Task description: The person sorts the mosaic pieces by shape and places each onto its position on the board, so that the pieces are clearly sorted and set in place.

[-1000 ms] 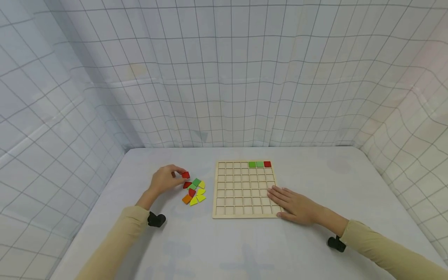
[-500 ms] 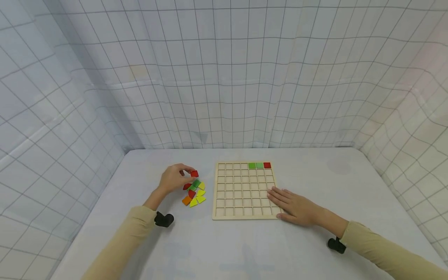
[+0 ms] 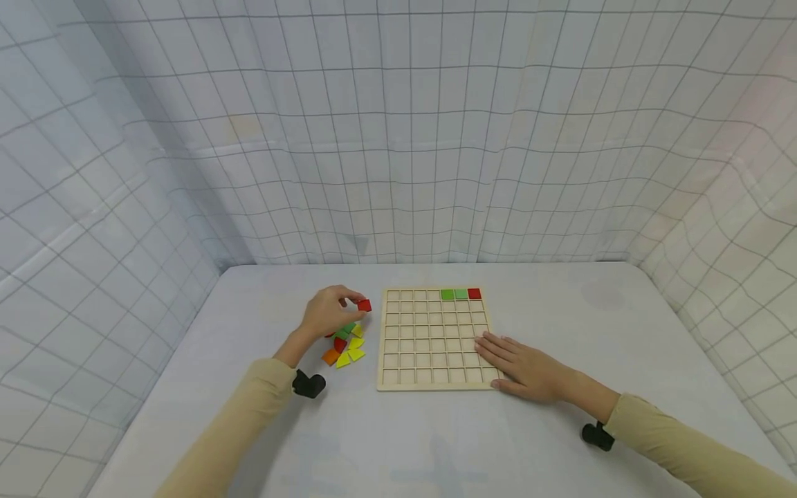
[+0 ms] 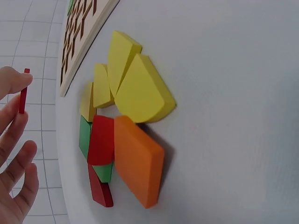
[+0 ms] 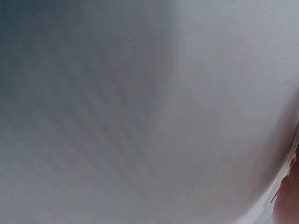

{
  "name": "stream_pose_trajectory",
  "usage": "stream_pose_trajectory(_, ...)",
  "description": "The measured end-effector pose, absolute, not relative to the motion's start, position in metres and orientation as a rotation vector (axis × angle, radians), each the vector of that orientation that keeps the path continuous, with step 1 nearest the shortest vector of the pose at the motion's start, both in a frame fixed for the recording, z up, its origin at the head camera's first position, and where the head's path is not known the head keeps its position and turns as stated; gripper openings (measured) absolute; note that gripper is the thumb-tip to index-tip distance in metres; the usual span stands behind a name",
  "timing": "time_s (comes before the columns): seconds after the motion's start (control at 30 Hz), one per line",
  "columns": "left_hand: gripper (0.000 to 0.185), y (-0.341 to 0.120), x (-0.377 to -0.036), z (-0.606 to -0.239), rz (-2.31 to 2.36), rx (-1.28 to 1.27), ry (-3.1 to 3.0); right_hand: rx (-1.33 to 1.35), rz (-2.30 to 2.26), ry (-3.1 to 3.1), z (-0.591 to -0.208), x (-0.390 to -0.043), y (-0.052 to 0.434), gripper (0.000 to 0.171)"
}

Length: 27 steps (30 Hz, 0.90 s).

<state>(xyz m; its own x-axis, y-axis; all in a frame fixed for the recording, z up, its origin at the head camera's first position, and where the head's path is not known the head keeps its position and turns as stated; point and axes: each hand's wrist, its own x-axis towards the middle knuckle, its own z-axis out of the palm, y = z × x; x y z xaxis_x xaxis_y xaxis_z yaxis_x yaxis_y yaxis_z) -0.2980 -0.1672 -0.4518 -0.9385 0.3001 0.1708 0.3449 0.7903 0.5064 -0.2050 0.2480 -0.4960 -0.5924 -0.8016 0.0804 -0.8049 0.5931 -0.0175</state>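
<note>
Between thumb and fingertips, my left hand (image 3: 327, 311) pinches a red square tile (image 3: 364, 306), raised a little left of the wooden grid board (image 3: 381, 346). Edge-on, the same tile (image 4: 24, 91) shows thin in the left wrist view. My right hand (image 3: 532, 372) lies flat with straight fingers over the board's lower right edge. In the board's far row, toward the right, sit a green tile (image 3: 447, 294), a lighter green tile (image 3: 461, 294) and a dark red tile (image 3: 474, 293). The right wrist view shows mostly tablecloth, with part of the hand (image 5: 287, 198) at its edge.
Below my left hand lies a loose cluster: several yellow rounded pieces (image 4: 145, 91), an orange tile (image 4: 138, 161), red pieces (image 4: 102, 140) and green ones (image 4: 85, 135). Checked white curtains (image 3: 398, 138) stand behind and beside the white table (image 3: 386, 436).
My left hand has moved right with the red tile, from beyond the loose pieces to near the board's left edge. The right hand stays in place.
</note>
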Motion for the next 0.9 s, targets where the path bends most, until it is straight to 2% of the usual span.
stream_pose_trajectory(0.9,0.032,-0.135,-0.306,-0.448,-0.867,-0.665,-2.861,1.339,0.173,-2.833,-0.491,-0.204,0.245,0.068)
